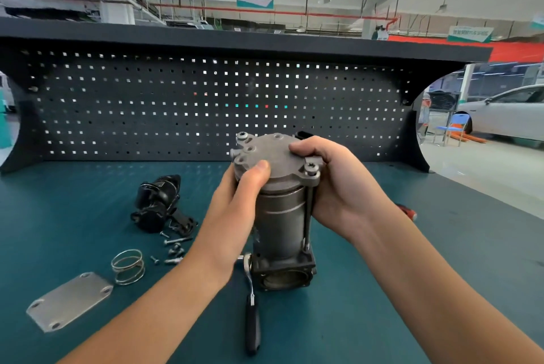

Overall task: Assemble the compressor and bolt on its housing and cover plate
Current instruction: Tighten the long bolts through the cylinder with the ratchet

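Grey compressor cylinder (281, 216) upright on mat; left hand (235, 204) and right hand (332, 187) both grip end cap (270, 154), likely seating it for bolts.

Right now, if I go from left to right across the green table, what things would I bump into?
Flat cover plate → wire spring → loose bolts → upright compressor → a red thing peeking out from behind the right arm.

Grey compressor (279, 216), teal bench (88, 201), perhaps black motor (159, 204).
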A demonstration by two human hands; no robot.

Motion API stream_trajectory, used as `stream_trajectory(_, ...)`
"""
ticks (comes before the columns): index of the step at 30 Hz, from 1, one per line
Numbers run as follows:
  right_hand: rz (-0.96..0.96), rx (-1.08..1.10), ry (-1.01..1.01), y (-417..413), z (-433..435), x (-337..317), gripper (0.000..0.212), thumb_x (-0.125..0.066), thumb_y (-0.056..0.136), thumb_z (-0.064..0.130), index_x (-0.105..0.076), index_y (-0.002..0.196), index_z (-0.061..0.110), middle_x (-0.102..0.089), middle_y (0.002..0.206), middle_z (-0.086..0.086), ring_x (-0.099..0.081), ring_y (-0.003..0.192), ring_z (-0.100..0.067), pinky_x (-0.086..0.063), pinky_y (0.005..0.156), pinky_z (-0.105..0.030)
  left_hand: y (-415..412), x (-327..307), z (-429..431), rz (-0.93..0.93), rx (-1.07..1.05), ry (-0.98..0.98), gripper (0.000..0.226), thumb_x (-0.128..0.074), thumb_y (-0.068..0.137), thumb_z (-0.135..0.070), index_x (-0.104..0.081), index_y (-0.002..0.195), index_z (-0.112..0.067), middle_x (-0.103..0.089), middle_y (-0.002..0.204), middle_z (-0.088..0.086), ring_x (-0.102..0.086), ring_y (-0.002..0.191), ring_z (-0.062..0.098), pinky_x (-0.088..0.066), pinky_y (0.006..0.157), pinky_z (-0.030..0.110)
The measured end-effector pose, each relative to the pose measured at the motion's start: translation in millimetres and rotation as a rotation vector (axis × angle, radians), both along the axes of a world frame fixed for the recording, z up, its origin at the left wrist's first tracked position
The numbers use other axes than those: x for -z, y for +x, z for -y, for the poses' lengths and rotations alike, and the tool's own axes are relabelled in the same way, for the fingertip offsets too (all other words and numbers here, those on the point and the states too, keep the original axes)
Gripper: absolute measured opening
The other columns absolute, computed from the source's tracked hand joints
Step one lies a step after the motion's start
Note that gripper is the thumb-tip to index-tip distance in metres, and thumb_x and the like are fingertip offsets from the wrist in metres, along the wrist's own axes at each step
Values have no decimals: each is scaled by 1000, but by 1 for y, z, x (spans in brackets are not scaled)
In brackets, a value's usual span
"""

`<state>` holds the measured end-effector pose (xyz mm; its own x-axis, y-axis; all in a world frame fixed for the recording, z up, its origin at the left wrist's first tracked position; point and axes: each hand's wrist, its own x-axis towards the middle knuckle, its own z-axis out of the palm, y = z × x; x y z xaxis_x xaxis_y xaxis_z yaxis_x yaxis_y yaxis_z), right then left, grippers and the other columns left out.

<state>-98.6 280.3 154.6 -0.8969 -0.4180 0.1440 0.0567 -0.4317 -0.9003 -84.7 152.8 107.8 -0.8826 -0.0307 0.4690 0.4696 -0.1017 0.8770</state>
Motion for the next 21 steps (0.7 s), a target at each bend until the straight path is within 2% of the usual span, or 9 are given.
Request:
stream_trajectory(2,-10,22,-28,3,-1,1,19,-50,84,14,-65,91,5,-69,77,-7,-65,62,-18,-56,57,-23,5,-10,12,-5,-24,-196,42,-52,63,-70,-64,92,-41,-64,89,-37,-55,82,-23,-43,66,6)
stream_trajectory(3,-14,41,-39,5,-1,1,20,-49,84,14,-65,93,5,-69,79,-8,-65,63,-18,-56,58,-23,6,-16,17,8,-31,-297,41,-47,61,-74,-63,88,-47,-63,87,-40,-56,79,-23,-42,64,6)
stream_trajectory(6,-31,65,-37,8,-1,3,23,-49,85,14,-64,99,5,-68,86,-10,-64,69,-20,-56,65,-25,9,-30,30,184,35,-487,40,-52,60,-84,-59,86,-55,-62,93,-32,-64,63,2,-45,55,19)
stream_trajectory(9,-65,12,-25,14,-2,9,30,-54,75,14,-64,101,4,-68,89,-12,-65,72,-21,-56,67,-25,17,-27,36,369,302,-356,67,-63,52,-66,-58,112,-37,-64,114,-13,-71,75,29,-50,46,23)
stream_trajectory(11,-98,-32,-18,21,-5,14,40,-58,62,19,-66,97,3,-69,88,-12,-66,70,-21,-56,65,-25,23,-21,34,360,344,-245,72,-67,49,-56,-59,115,-28,-69,111,-1,-71,80,36,-52,50,23)
stream_trajectory(14,-136,-42,-40,27,-12,21,48,-60,53,21,-66,96,0,-68,92,-16,-66,74,-23,-56,68,-28,29,-13,27,277,310,-184,67,-70,48,-52,-60,110,-28,-72,102,1,-71,80,35,-55,58,24)
stream_trajectory(17,-136,10,-49,23,-18,28,56,-65,50,13,-63,104,-4,-66,96,-19,-64,81,-26,-56,74,-31,30,-9,20,241,325,-161,56,-72,48,-48,-64,102,-33,-73,100,-1,-71,80,35,-58,63,28)
stream_trajectory(21,-146,73,-100,9,-24,42,37,-56,62,12,-60,96,-1,-68,86,-15,-66,74,-24,-57,65,-29,18,-2,11,256,340,-82,37,-79,55,-27,-69,89,-36,-73,99,5,-69,77,36,-58,63,32)
